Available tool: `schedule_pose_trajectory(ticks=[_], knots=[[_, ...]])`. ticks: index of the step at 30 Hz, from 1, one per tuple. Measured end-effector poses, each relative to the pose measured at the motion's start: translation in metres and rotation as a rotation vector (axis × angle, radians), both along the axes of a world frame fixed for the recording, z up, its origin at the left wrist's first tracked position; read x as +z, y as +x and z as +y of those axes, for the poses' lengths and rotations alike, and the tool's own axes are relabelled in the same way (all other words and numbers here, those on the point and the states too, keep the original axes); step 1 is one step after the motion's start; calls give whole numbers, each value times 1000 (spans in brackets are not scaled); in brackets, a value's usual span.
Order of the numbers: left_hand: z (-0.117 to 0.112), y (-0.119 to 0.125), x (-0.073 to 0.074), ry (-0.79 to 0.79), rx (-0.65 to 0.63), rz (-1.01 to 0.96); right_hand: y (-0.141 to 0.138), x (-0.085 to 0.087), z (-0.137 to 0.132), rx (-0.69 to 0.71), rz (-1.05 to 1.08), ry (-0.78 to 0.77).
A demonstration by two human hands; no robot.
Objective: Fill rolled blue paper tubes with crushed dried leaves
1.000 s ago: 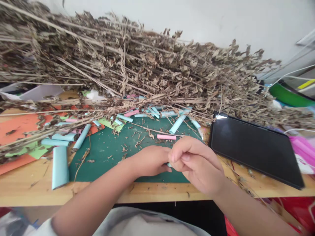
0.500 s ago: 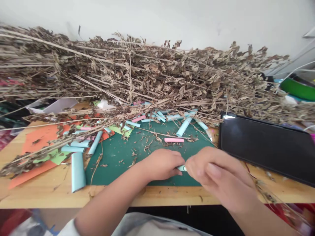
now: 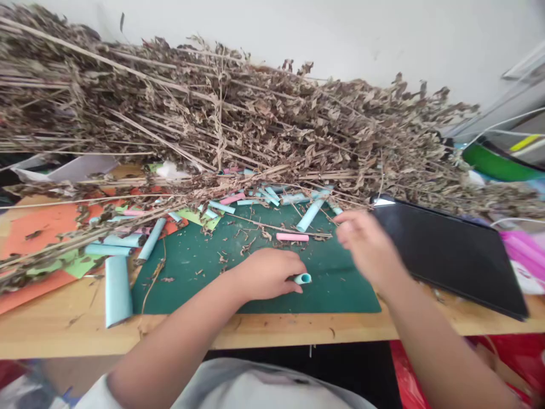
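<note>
We hold a small rolled blue paper tube (image 3: 302, 278) in our left hand (image 3: 266, 275), fingers curled tight around it so only its open end pokes out to the right, low over the green cutting mat (image 3: 238, 267). Our right hand (image 3: 368, 244) is off the tube, blurred, hovering above the mat's right edge with the fingers loosely spread and nothing in them. Just beyond the tube lies a pink paper roll (image 3: 292, 237) on the mat, with a thin dry stem (image 3: 276, 227) crossing right behind it. A longer blue roll (image 3: 309, 215) lies slanted farther back, and more short blue and pink rolls are scattered along the mat's far edge. Bits of dried leaf are strewn over the mat. To the right, a black tablet (image 3: 447, 253) lies flat on the wooden counter (image 3: 272, 332), its near corner just beside our right hand. To the left, a wide flat blue roll (image 3: 117, 289) rests on the counter beside the mat, with orange paper sheets (image 3: 38, 224) and more blue rolls past it. A big heap of dried branches (image 3: 238, 119) fills the whole back of the counter and spills stems over the rolls and papers, blocking the way to the wall
</note>
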State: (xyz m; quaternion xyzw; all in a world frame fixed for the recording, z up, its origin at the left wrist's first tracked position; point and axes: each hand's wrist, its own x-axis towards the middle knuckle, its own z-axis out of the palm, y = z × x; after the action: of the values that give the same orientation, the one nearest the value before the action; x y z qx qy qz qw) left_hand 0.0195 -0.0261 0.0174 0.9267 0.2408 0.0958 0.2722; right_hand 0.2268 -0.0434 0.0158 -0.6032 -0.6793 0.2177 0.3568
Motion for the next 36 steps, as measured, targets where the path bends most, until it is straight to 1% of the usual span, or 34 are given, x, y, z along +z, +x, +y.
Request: schedule_pose_trajectory(ticks=[1, 2, 3, 5, 6, 7, 8, 12, 14, 15, 16, 18, 20, 21, 23, 24, 25, 26, 27, 29, 32, 36], knots=[[2, -3, 1, -11, 66, -82, -1, -6, 2, 16, -108, 9], [5, -6, 2, -1, 176, -179, -3, -12, 4, 45, -219, 32], [9, -10, 2, 39, 330, -280, -7, -17, 5, 68, -319, 74], [16, -15, -1, 200, 695, -433, -19, -22, 8, 58, -446, 169], [19, -16, -3, 286, 821, -479, -28, -22, 10, 33, -476, 199], [22, -17, -6, 357, 887, -504, -37, -21, 13, 5, -500, 212], [25, -18, -8, 412, 908, -517, -48, -20, 17, -5, -523, 218], [27, -18, -14, 542, 887, -584, -90, -17, 33, 99, -598, 193], [25, -18, -12, 581, 846, -642, -100, -20, 39, 131, -582, 176], [23, -18, -11, 587, 794, -666, -102, -22, 41, 140, -566, 174], [20, -18, -9, 578, 715, -686, -100, -22, 42, 149, -551, 174], [12, -16, -4, 496, 531, -728, -88, -21, 42, 138, -510, 180], [4, -11, -1, 336, 357, -768, -70, -15, 38, 66, -365, 197], [0, -8, -1, 247, 271, -755, -61, -12, 35, 5, -207, 218], [-7, -2, -3, 115, 86, -615, -46, -5, 23, -66, 72, 257], [-9, 1, -6, 83, 3, -503, -41, -2, 15, -61, 258, 273], [-10, 4, -8, 67, -59, -385, -38, 0, 6, -16, 411, 275], [-11, 6, -11, 61, -84, -283, -37, 1, -3, 46, 546, 263], [-10, 7, -14, 57, -82, -207, -38, 1, -11, 115, 647, 238], [-7, 8, -17, 35, -46, -121, -41, -2, -25, 223, 737, 175], [-2, 5, -16, 16, -13, -67, -47, -9, -36, 257, 762, 125], [-1, 4, -15, 0, -12, 0, -47, -17, -38, 230, 639, 129]])
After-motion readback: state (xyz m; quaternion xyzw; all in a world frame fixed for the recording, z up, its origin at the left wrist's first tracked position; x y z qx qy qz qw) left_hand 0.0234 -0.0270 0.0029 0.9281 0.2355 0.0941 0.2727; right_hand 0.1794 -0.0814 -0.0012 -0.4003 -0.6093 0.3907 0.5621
